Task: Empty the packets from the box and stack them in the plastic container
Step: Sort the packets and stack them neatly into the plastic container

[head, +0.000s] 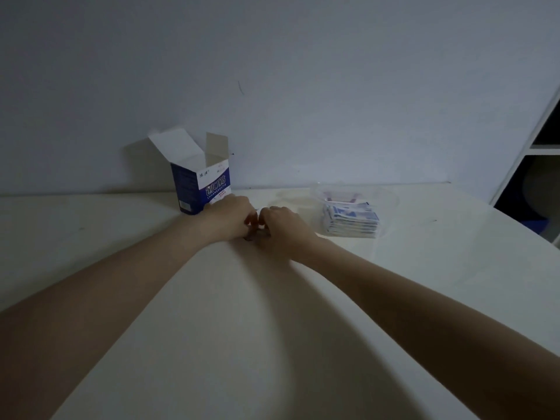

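A blue and white box [201, 184] stands upright at the back left of the white table [212, 313], its top flaps open. To the right sits a clear plastic container [385, 198] holding a stack of blue and white packets [353, 221]. My left hand [228, 219] and my right hand [280, 227] rest knuckle to knuckle on the table between the box and the container. Their fingers are curled under, and no packet shows in either hand. The left hand lies just in front of the box's lower right corner.
A faint clear lid-like disc [291, 199] lies behind my right hand. A plain wall runs along the table's back edge. A white shelf unit [533, 147] stands past the table's right edge.
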`<state>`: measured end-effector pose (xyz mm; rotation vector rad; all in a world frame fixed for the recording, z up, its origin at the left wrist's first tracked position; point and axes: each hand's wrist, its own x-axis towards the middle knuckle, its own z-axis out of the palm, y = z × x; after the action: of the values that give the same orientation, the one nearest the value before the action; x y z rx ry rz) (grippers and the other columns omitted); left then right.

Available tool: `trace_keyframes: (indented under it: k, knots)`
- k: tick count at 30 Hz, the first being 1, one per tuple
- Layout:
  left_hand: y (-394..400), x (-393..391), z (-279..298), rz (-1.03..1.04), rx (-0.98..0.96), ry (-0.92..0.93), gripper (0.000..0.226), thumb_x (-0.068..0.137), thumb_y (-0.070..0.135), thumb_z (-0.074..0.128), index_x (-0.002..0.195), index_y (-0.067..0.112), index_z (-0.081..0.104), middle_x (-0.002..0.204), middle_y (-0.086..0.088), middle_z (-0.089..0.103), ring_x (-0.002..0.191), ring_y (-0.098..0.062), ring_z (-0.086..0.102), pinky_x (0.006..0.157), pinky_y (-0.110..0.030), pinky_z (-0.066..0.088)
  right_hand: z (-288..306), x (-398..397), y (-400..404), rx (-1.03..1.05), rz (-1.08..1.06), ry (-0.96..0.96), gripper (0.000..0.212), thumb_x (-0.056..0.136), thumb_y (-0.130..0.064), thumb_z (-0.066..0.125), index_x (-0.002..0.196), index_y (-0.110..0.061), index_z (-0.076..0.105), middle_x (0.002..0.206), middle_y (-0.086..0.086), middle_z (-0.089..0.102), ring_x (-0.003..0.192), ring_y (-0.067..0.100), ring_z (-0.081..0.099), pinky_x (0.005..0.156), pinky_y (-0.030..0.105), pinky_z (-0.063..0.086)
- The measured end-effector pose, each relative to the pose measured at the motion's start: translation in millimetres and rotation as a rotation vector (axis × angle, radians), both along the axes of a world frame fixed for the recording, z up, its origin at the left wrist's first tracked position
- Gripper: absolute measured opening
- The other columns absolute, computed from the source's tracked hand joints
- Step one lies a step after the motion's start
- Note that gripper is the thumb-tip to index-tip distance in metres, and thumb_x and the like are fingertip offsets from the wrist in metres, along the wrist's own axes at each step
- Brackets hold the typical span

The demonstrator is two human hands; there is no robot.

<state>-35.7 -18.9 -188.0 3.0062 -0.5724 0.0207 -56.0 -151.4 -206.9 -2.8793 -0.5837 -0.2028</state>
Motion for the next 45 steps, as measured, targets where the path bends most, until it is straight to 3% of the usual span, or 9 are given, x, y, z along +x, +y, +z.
trace_keyframes:
  k: [5,8,11,21,27,36,39,42,45]
  knots:
    - [10.9,-1.7,3.2,-0.015,-0.179,0.044,0.015,0.085,0.017,0.061,0.097,0.011,0.068,0.097,-0.008,0.056,0.087,-0.022,0.053,0.067,-0.028,0.039,13.4,1.0,-8.0,0.135,-0.056,-0.018,0.018,0.085,-0.013,0.057,0.099,-0.006,0.067,0.099,0.016,0.066,0.090,0.030,0.061,0.062,0.022,0.035]
    - [20.9,-4.0,4.3,-0.007,-0.339,0.088,0.021,0.083,0.022,0.067,0.096,0.006,0.067,0.096,-0.015,0.066,0.078,-0.017,0.054,0.062,-0.025,0.039,23.1,-0.9,-24.2,0.534,-0.074,0.140,0.015,0.082,-0.009,0.063,0.096,-0.007,0.068,0.088,0.013,0.068,0.068,0.015,0.056,0.054,0.010,0.039]
    - [19.8,-6.1,1.7,0.024,-0.344,0.125,0.020,0.082,0.022,0.067,0.094,0.006,0.065,0.092,-0.010,0.067,0.074,-0.015,0.054,0.058,-0.022,0.038,27.2,-2.8,-36.0,0.880,-0.074,0.342,0.010,0.081,-0.007,0.067,0.088,-0.012,0.062,0.094,0.015,0.066,0.075,0.021,0.060,0.065,0.026,0.049]
    - [-4.3,-23.4,26.6,0.018,-0.922,0.339,0.009,0.088,0.008,0.061,0.097,0.008,0.062,0.077,-0.004,0.066,0.051,0.003,0.064,0.049,-0.007,0.048,34.7,-8.7,-39.9,0.774,-0.101,0.360,0.008,0.092,-0.016,0.054,0.086,-0.013,0.050,0.095,0.012,0.062,0.077,0.021,0.058,0.055,0.022,0.041]
    - [-8.2,-26.8,35.6,0.062,-0.929,0.188,0.014,0.086,0.010,0.065,0.075,0.017,0.061,0.071,0.000,0.064,0.054,0.002,0.062,0.047,-0.008,0.046,57.8,-11.2,-34.0,0.777,-0.007,0.258,0.010,0.088,-0.010,0.059,0.080,-0.016,0.057,0.074,0.002,0.063,0.063,0.015,0.062,0.055,0.021,0.048]
    - [10.3,-31.2,46.3,0.262,-0.930,0.257,0.007,0.086,0.016,0.066,0.090,0.012,0.063,0.065,0.000,0.065,0.039,0.004,0.058,0.039,-0.008,0.044,46.6,-20.7,-53.6,0.793,-0.003,0.579,0.042,0.080,0.017,0.056,0.114,-0.008,0.052,0.099,0.017,0.061,0.091,0.029,0.058,0.086,0.037,0.052]
    - [17.6,-28.6,41.2,0.343,-0.999,0.218,0.018,0.087,0.013,0.064,0.101,0.002,0.062,0.070,-0.006,0.063,0.036,0.002,0.057,0.040,-0.010,0.044,41.0,-25.4,-56.7,0.665,-0.081,0.440,0.034,0.077,0.009,0.064,0.107,-0.004,0.059,0.107,0.020,0.065,0.088,0.024,0.059,0.085,0.033,0.051]
    - [18.5,-29.8,41.5,0.400,-1.053,0.211,0.023,0.087,0.008,0.063,0.107,-0.001,0.060,0.071,-0.008,0.061,0.034,0.001,0.057,0.038,-0.010,0.044,48.7,-28.2,-56.3,0.590,-0.115,0.121,0.019,0.077,-0.003,0.068,0.096,-0.003,0.068,0.091,0.010,0.068,0.082,0.015,0.057,0.060,0.003,0.041]
    - [8.4,-35.6,44.5,0.338,-1.072,0.266,0.021,0.086,0.011,0.065,0.104,0.002,0.061,0.075,-0.007,0.064,0.040,0.002,0.061,0.042,-0.009,0.046,61.5,-30.7,-47.3,0.552,-0.027,0.051,0.022,0.084,-0.012,0.064,0.105,-0.003,0.068,0.103,0.012,0.068,0.090,0.015,0.060,0.064,0.008,0.042]
